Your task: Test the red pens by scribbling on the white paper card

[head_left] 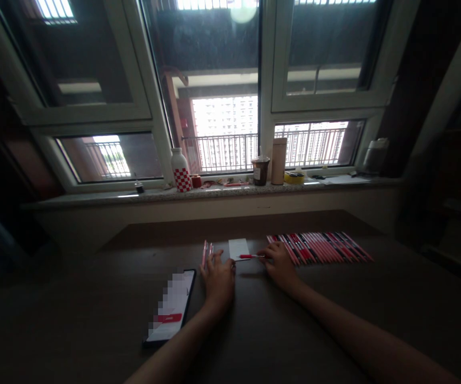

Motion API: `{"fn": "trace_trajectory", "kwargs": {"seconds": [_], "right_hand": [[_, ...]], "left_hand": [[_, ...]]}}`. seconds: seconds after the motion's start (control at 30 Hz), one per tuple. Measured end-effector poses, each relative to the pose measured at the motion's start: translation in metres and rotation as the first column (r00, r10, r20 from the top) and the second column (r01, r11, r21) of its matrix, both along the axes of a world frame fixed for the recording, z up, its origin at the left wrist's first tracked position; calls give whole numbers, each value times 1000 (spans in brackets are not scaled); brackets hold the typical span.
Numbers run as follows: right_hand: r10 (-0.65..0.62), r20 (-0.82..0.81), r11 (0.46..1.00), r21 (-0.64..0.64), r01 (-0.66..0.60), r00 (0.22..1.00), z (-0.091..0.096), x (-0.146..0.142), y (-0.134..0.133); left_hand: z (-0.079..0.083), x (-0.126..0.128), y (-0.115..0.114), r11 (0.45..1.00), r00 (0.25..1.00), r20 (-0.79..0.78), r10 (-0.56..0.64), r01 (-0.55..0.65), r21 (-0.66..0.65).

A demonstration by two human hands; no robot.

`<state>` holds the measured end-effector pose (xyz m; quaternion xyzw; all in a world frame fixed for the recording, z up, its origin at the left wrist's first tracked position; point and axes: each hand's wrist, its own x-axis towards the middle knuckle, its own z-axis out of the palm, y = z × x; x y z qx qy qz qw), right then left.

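Observation:
My right hand [280,264] is closed on a red pen [248,256] whose tip lies on a small white paper [238,247] on the dark table [278,330]. My left hand [218,280] rests on the table just left of the paper, fingers slightly bent and apart, holding nothing. Two pink pens [206,252] lie beside its fingertips. A row of several red and pink pens [320,246] lies to the right of my right hand.
A phone [172,306] with a lit screen lies on the table to the left. On the stone windowsill [94,198] stand a red-checked white bottle [181,170], a drink cup [260,170], a tan flask [278,161], a tape roll [293,177] and papers [344,180].

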<state>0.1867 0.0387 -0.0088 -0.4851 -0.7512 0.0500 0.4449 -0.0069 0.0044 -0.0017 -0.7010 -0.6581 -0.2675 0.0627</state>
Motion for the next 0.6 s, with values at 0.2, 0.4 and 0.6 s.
{"fn": "trace_trajectory", "kwargs": {"seconds": [0.2, 0.4, 0.6], "right_hand": [[-17, -20, 1000, 3, 17, 1000, -2, 1, 2], [-33, -50, 999, -5, 33, 998, 0, 0, 1], [-14, -61, 1000, -14, 13, 998, 3, 1, -2]], "left_hand": [[4, 0, -4, 998, 997, 58, -47, 44, 54], [5, -1, -4, 990, 986, 105, -131, 124, 71], [5, -2, -4, 991, 986, 114, -123, 115, 74]]}}
